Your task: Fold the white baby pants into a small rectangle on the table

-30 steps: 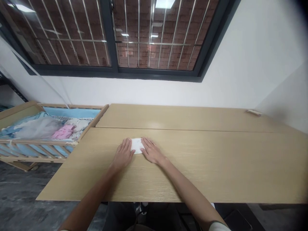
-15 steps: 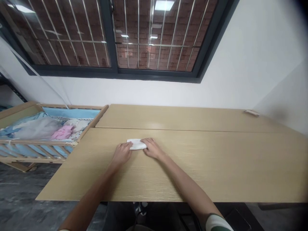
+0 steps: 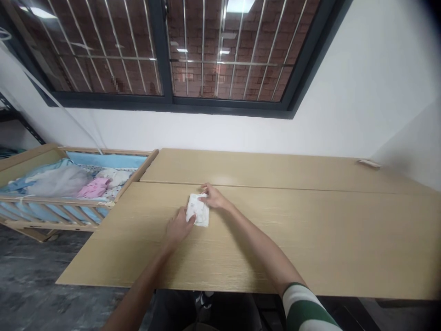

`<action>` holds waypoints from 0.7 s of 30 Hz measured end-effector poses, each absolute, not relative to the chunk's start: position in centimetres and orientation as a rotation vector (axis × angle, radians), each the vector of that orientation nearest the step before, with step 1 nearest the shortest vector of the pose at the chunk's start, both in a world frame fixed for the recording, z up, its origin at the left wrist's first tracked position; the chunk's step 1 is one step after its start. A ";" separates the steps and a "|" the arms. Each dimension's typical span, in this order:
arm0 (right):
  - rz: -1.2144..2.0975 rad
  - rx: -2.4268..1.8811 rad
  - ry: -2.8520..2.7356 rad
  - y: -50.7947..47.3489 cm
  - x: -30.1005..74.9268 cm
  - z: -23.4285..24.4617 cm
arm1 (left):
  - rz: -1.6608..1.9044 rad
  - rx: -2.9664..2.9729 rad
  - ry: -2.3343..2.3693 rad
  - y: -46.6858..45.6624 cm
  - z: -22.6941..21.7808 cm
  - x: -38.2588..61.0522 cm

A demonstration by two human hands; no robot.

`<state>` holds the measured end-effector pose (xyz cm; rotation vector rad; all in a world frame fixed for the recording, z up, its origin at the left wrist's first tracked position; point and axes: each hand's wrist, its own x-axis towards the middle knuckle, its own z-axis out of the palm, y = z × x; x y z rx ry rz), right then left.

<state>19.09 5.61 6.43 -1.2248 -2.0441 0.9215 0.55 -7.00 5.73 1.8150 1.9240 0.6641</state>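
Observation:
A small white folded cloth (image 3: 198, 212) with faint print is held just above a light wooden table (image 3: 310, 239). My left hand (image 3: 177, 227) pinches its near left corner. My right hand (image 3: 212, 197) grips its far top edge with closed fingers. The cloth hangs stretched between the two hands, turned lengthwise away from me.
A wooden baby crib (image 3: 62, 193) with blue lining, a pink garment (image 3: 94, 187) and pale fabrics stands at the table's left. A second table (image 3: 275, 168) lies against the white wall under a barred window. A small flat object (image 3: 369, 162) rests at the far right.
Both hands went from pressing flat on the cloth to gripping it. The cloth has been lifted and turned, my right hand moving away from me and my left hand nearer.

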 end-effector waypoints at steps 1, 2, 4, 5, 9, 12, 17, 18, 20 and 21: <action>0.920 -1.251 -2.058 5.9 18.9 5.9 | 0.619 1.823 1.966 -7.0 5.7 0.8; 0.912 -1.272 -2.074 6.1 18.8 5.5 | 0.585 1.833 2.001 -7.0 5.8 1.1; 0.890 -1.290 -2.094 6.2 18.7 5.3 | 0.546 1.862 2.066 -7.2 6.1 1.5; 0.870 -1.282 -2.104 6.0 18.8 5.4 | 0.542 1.905 2.097 -7.5 6.3 1.7; 0.607 -1.089 -2.319 3.2 18.8 7.4 | 0.641 2.274 2.098 -9.6 6.3 2.9; 0.515 -0.857 -2.570 0.0 18.4 8.8 | 0.670 2.487 2.023 -11.4 4.8 4.2; 0.680 -0.700 -2.800 -3.0 18.2 8.5 | 0.555 2.560 2.053 -12.5 2.1 5.6; 0.702 -0.712 -2.814 -3.0 18.3 8.1 | 0.562 2.552 2.064 -12.5 1.9 5.7; 0.724 -0.730 -2.828 -2.5 18.6 7.5 | 0.590 2.512 2.080 -12.6 1.9 5.8; 0.725 -0.731 -2.826 -2.0 18.7 7.3 | 0.601 2.483 2.082 -12.6 2.0 5.8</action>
